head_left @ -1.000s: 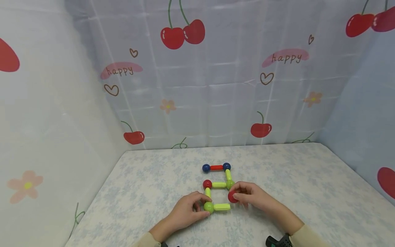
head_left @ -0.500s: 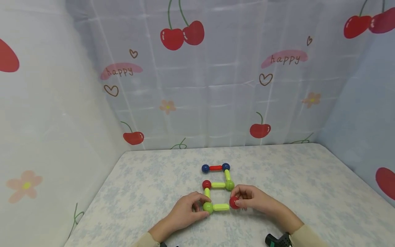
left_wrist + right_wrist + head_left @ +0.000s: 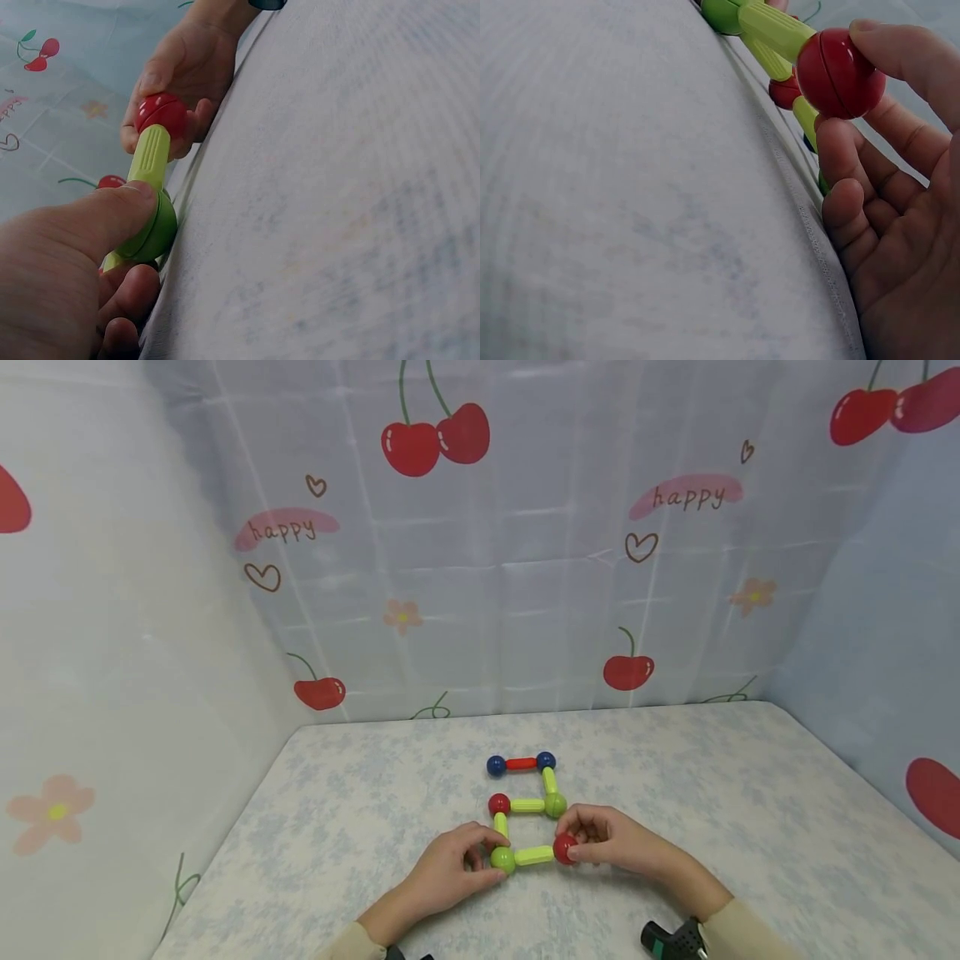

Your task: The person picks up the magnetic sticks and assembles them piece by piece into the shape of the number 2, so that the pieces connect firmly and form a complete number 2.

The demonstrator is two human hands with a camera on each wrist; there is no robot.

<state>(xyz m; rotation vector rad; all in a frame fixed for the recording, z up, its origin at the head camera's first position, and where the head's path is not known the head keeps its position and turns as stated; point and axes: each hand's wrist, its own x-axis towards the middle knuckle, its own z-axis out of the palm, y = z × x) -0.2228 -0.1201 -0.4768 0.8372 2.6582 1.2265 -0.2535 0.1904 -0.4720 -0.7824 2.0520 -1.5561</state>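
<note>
My right hand [image 3: 618,839] pinches a red ball [image 3: 840,73] between thumb and fingers. That ball touches the right end of a yellow-green rod [image 3: 534,856]. At the rod's other end is a green ball [image 3: 502,860], which my left hand [image 3: 453,870] grips; its thumb lies over the ball in the left wrist view. From the green ball another yellow-green rod [image 3: 501,827] runs back to a second red ball [image 3: 498,804]. A further rod [image 3: 528,806] joins that one to a green ball [image 3: 555,804] near my right fingertips.
Farther back, a yellow-green rod [image 3: 550,780] leads to a dark blue ball [image 3: 545,762], then a red rod [image 3: 521,764] and another blue ball [image 3: 497,766]. All lie on a pale patterned tabletop [image 3: 360,802]. A cherry-print curtain [image 3: 480,585] stands behind it.
My right hand brought the red ball toward me and then left, against the free end of the front rod. That rod now tilts slightly. My left hand stays on the green ball.
</note>
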